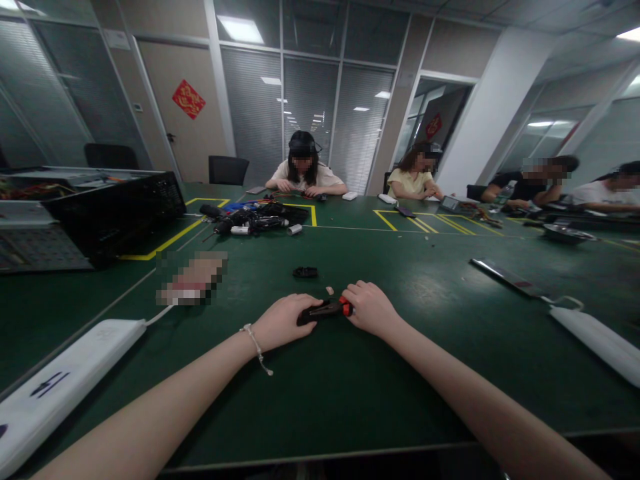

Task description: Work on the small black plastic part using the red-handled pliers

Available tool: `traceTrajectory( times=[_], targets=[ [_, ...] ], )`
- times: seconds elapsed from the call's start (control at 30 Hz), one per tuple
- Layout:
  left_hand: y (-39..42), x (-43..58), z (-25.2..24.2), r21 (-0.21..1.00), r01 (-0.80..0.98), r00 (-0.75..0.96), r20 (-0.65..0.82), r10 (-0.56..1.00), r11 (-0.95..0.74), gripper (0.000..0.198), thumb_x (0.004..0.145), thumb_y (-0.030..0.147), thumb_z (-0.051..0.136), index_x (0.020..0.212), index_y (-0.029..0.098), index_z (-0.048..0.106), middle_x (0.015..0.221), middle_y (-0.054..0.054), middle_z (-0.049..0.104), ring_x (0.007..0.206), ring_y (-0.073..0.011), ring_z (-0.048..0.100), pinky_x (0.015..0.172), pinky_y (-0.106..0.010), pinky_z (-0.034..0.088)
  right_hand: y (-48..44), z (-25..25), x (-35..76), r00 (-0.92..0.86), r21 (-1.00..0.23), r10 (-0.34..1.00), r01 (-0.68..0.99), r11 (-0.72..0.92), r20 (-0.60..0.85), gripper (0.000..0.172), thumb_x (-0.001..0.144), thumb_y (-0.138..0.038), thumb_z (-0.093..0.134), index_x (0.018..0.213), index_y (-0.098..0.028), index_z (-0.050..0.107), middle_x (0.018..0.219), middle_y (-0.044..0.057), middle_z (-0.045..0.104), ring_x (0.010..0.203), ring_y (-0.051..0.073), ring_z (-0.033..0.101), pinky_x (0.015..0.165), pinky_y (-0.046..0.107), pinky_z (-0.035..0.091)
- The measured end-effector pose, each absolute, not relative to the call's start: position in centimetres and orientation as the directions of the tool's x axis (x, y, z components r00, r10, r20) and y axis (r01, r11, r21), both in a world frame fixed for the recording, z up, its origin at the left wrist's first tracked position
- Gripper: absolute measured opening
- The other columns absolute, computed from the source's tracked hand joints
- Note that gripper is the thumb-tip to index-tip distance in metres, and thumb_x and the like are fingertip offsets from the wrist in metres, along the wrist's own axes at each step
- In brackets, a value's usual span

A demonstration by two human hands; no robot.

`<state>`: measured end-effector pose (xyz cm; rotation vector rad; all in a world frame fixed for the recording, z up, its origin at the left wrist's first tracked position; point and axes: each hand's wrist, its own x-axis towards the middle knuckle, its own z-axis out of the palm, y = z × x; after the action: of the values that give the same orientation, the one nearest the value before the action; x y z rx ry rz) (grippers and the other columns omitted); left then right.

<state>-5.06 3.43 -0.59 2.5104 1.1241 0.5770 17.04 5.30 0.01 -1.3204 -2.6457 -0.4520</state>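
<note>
- The room is an office walled with glass partitions and grey blinds, lit by ceiling panels; a red diamond-shaped paper ornament (189,99) hangs on a beige door at the back left.
- A broad dark green tabletop (350,400) marked with yellow tape lines fills the foreground and runs to the far side, where four people sit at their own work.
- A black open metal computer case (115,213) stands on the tabletop at far left.
- A long white power strip (65,373) lies at near left, and a second white power strip (595,337) at right.
- A heap of black tools and parts (255,219) sits mid-table, well apart from the hands.
- The left hand (283,322), with a white string bracelet (255,343) at the wrist, has its grip closed on the black end of a slim black piece with a red-orange end (325,310), low over the tabletop in front of the person.
- The right hand (370,308) has its grip curled shut on the red-orange end.
- A small flat black part (305,272) lies just beyond the hands.
- A tiny pale bit (329,291) rests beside them.
</note>
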Motion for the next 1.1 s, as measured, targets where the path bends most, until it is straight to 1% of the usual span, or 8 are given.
traceTrajectory(
  times=[0.3, 0.5, 0.73, 0.9, 1.1],
  targets=[
    [3.30, -5.01, -0.28, 0.448, 0.628, 0.610, 0.224, 0.760, -0.636, 0.039, 0.076, 0.026, 0.055, 0.114, 0.024, 0.048, 0.108, -0.002, 0.056, 0.094, -0.0177, 0.053, 0.082, -0.032, 0.042, 5.30, 0.03, 17.02, -0.602, 0.202, 0.757, 0.799, 0.567, 0.255, 0.015, 0.071, -0.024, 0.051, 0.083, -0.016, 0.057, 0.085, 0.006, 0.058, 0.076, 0.017, 0.047, 0.067, 0.028, 0.033],
    [3.34, -5.00, -0.40, 0.433, 0.628, 0.614, 0.235, 0.753, -0.647, 0.039, 0.076, 0.026, 0.055, 0.114, 0.024, 0.048, 0.110, -0.002, 0.055, 0.098, -0.0180, 0.052, 0.087, -0.032, 0.039, 5.35, -0.04, 17.04, -0.608, 0.223, 0.751, 0.794, 0.566, 0.258, 0.015, 0.070, -0.024, 0.051, 0.081, -0.016, 0.057, 0.084, 0.006, 0.058, 0.078, 0.018, 0.047, 0.067, 0.028, 0.032],
    [3.42, -5.08, -0.33, 0.432, 0.637, 0.612, 0.220, 0.760, -0.638, 0.039, 0.076, 0.028, 0.055, 0.114, 0.024, 0.048, 0.107, -0.001, 0.056, 0.095, -0.0176, 0.052, 0.084, -0.031, 0.041, 5.38, -0.13, 17.18, -0.613, 0.219, 0.739, 0.790, 0.573, 0.278, 0.014, 0.070, -0.023, 0.050, 0.081, -0.016, 0.056, 0.084, 0.006, 0.058, 0.076, 0.017, 0.046, 0.067, 0.028, 0.031],
    [3.45, -5.08, -0.42, 0.436, 0.642, 0.608, 0.212, 0.765, -0.631, 0.039, 0.076, 0.029, 0.055, 0.115, 0.025, 0.048, 0.107, -0.002, 0.056, 0.094, -0.0184, 0.053, 0.082, -0.032, 0.041, 5.33, -0.05, 17.10, -0.610, 0.211, 0.742, 0.792, 0.573, 0.279, 0.014, 0.071, -0.024, 0.050, 0.081, -0.015, 0.056, 0.083, 0.005, 0.058, 0.075, 0.017, 0.046, 0.066, 0.027, 0.031],
    [3.41, -5.20, -0.20, 0.448, 0.638, 0.610, 0.202, 0.766, -0.627, 0.042, 0.075, 0.030, 0.056, 0.116, 0.025, 0.047, 0.107, -0.001, 0.056, 0.091, -0.0174, 0.053, 0.079, -0.031, 0.042, 5.28, 0.07, 17.23, -0.609, 0.210, 0.745, 0.793, 0.572, 0.273, 0.015, 0.071, -0.025, 0.051, 0.082, -0.016, 0.057, 0.084, 0.006, 0.058, 0.076, 0.017, 0.046, 0.066, 0.027, 0.032]
  ],
)
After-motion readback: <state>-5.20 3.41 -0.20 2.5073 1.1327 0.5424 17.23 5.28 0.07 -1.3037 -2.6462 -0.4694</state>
